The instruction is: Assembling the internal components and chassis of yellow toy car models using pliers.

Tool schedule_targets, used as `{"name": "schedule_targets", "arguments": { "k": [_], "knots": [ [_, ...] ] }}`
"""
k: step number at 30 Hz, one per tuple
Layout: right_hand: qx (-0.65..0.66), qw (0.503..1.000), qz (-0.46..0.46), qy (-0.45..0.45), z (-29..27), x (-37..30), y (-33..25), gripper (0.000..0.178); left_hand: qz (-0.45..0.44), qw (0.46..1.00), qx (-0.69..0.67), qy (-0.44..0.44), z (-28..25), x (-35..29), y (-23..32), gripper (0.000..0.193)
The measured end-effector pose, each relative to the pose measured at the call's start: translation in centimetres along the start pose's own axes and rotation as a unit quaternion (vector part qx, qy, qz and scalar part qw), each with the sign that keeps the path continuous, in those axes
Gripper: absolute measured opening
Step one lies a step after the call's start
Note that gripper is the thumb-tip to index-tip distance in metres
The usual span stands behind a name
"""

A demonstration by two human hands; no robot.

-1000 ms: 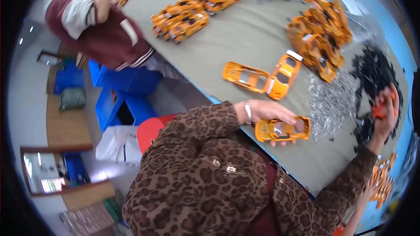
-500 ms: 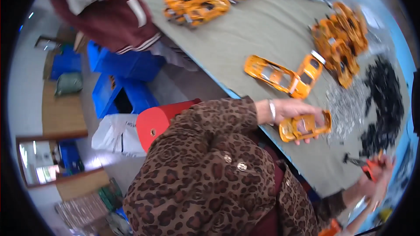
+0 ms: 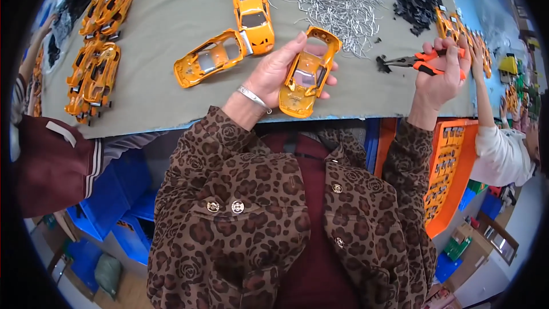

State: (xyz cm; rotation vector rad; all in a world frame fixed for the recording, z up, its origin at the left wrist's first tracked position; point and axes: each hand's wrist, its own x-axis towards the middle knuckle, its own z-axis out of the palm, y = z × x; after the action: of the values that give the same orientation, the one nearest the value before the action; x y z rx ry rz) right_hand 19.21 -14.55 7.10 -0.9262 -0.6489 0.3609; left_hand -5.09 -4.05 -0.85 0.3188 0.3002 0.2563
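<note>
My left hand (image 3: 266,80) holds an orange toy car body shell (image 3: 298,92) near the table's front edge, its hollow inside turned up and my fingers curled under its right side. To the right, my right hand (image 3: 437,83) is closed round needle-nose pliers (image 3: 407,62) with orange-and-black handles. At the tips of the jaws is a small black part (image 3: 383,64); whether they pinch it is hard to tell. Left of my left hand lie another upturned orange shell (image 3: 209,60) and a right-side-up orange car body (image 3: 253,14) with a white rear wing, touching each other.
Beyond the shell spreads a heap of thin silvery pieces (image 3: 343,8), with a pile of black parts (image 3: 414,0) to its right. Rows of orange cars (image 3: 94,77) stand at left. An orange crate (image 3: 452,171) is below right. Co-workers sit on both sides.
The view has swung round, so the table now lies straight ahead. My left hand still holds the shell and my right hand still grips the pliers.
</note>
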Motion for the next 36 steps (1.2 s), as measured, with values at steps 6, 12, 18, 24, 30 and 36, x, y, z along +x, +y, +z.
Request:
{"name": "schedule_targets", "arguments": {
  "k": [6,12,18,24,30,36],
  "knots": [
    [0.227,0.957,0.005,-0.181,4.5,-2.2,-2.5,0.034,0.01,1.0,0.0,0.002,0.4,-0.5,-0.5,0.048],
    [0.24,0.94,0.044,-0.237,5.9,-5.2,0.9,0.038,0.029,0.999,0.018,0.03,1.6,-1.2,-1.6,0.049],
    [0.27,0.935,0.063,-0.219,6.0,-6.0,2.3,0.039,0.008,1.0,0.008,0.001,0.7,-1.0,-1.7,0.058],
    [0.211,0.947,0.033,-0.241,6.5,-6.3,1.9,0.04,0.048,0.998,0.044,0.012,1.2,-0.6,-1.2,0.059],
    [0.145,0.96,0.011,-0.238,7.2,-6.6,2.0,0.04,0.076,0.997,0.028,0.017,1.3,-0.4,-0.7,0.06],
    [0.162,0.945,-0.019,-0.284,7.4,-5.9,2.4,0.04,0.046,0.999,0.015,-0.006,0.9,-0.4,-0.5,0.057]
  ]
}}
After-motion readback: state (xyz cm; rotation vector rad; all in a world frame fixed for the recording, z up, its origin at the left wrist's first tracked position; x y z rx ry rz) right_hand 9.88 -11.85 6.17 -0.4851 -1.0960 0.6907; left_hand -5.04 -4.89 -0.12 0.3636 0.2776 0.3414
